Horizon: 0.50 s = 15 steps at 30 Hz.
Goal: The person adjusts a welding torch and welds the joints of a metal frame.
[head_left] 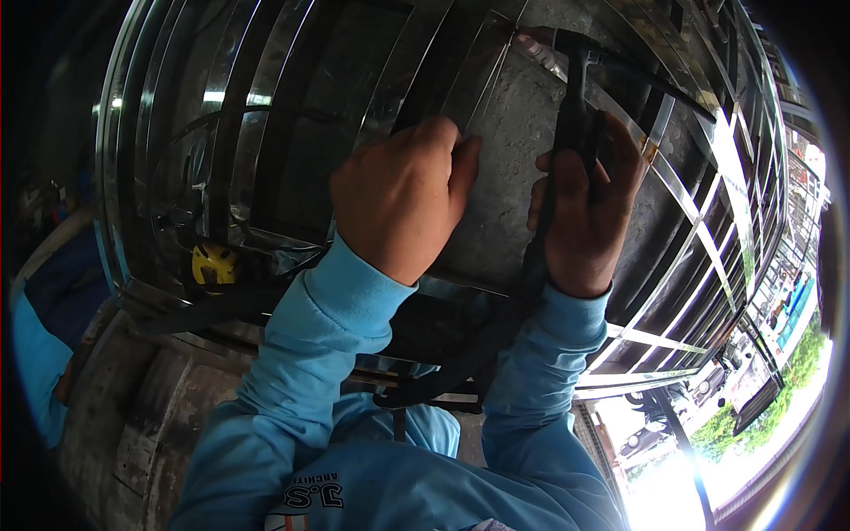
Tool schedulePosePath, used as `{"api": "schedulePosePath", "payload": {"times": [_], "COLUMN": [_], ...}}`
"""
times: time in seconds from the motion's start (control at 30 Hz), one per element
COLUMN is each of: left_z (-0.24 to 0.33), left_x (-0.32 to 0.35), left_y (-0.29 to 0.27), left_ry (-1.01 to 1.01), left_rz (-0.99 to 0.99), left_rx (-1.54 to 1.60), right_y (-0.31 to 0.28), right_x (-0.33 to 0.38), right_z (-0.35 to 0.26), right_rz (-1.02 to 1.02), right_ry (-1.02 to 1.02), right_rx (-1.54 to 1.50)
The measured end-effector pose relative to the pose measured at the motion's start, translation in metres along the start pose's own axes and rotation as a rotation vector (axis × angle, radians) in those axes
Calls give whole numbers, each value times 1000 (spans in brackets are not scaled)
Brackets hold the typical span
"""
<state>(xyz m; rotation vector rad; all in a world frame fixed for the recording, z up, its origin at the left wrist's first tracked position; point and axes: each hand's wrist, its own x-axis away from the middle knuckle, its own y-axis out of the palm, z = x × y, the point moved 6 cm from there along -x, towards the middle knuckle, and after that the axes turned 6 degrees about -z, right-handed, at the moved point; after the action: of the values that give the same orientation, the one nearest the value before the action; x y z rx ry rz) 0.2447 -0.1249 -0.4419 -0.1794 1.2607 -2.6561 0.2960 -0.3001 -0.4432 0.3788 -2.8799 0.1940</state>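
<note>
My right hand point(584, 208) is wrapped round the black handle of a TIG welding torch point(574, 97). The torch's head is at the top, with its pale nozzle pointing left at a joint between shiny metal tubes point(478, 66). Its dark cable sleeve point(469, 358) drops from the handle past my right wrist and curves left below my forearms. My left hand point(403, 195) is closed in a fist, thumb side toward the torch, in front of the tubes. Whatever its fingers hold is hidden; a thin bright line runs between the joint and this hand.
A frame of polished metal bars point(708, 226) surrounds the work on both sides. A yellow and black object point(213, 264) lies among the bars at left. Another person's blue sleeve point(40, 372) shows at far left. Bright outdoor ground with greenery point(722, 429) lies at lower right.
</note>
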Motion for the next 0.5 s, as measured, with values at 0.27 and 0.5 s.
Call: {"api": "schedulePosePath", "payload": {"times": [0.27, 0.5], "left_z": [2, -3], "left_x": [1, 0], "left_y": [3, -1], "left_ry": [20, 5], "left_rz": [11, 35], "left_rx": [2, 12], "right_y": [-6, 1], "right_x": [2, -1], "right_z": [2, 4], "right_rz": [1, 1], "right_ry": [-3, 40], "right_rx": [32, 9]}}
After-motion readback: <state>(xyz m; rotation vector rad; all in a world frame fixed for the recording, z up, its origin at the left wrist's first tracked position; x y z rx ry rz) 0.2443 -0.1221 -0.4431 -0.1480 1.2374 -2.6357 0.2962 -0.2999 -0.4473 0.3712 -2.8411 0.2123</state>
